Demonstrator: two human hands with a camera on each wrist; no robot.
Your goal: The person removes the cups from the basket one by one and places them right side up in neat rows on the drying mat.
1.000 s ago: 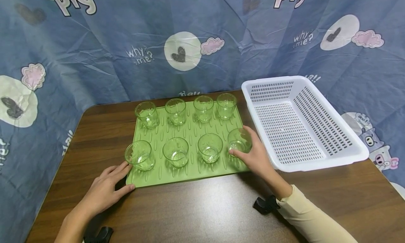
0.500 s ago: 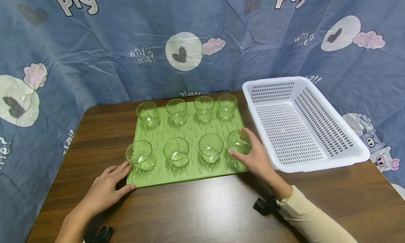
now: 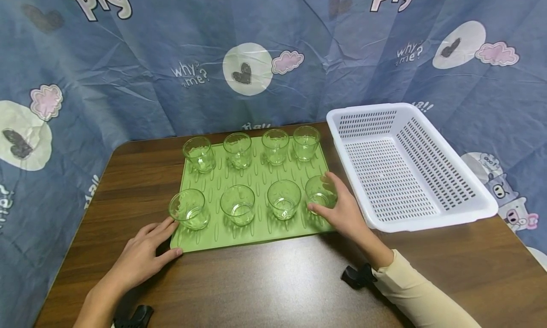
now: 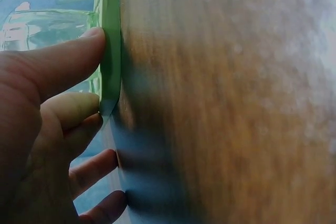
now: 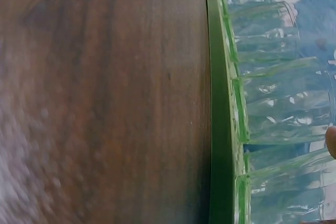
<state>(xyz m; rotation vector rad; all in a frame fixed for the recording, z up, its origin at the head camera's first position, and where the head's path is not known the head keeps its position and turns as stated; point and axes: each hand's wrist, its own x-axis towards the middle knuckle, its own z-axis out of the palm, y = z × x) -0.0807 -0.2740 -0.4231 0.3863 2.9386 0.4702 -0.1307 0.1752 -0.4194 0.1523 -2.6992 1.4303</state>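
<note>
Several clear glass cups stand upright in two rows on a green ribbed mat [image 3: 265, 233]. My right hand [image 3: 344, 209] holds the front-row right-end glass cup [image 3: 318, 192], thumb at the near side and fingers round its right and far side. At the mat's front left corner lies my left hand [image 3: 143, 254], fingers fairly straight, the thumb touching the mat's front edge and the fingertips at its left edge. The front-left glass cup [image 3: 190, 211] stands close to those fingertips. In the right wrist view, only a fingertip [image 5: 331, 141] of the right hand shows beside the cups.
A white perforated plastic basket [image 3: 373, 219] stands to the right of the mat. The wooden table [image 3: 265, 290] runs in front of and left of the mat. Behind the table hangs a blue printed curtain [image 3: 273, 24].
The glass cup in my right hand has shifted slightly left, in line with its row, and the hand moved a little with it. The left hand stays still.
</note>
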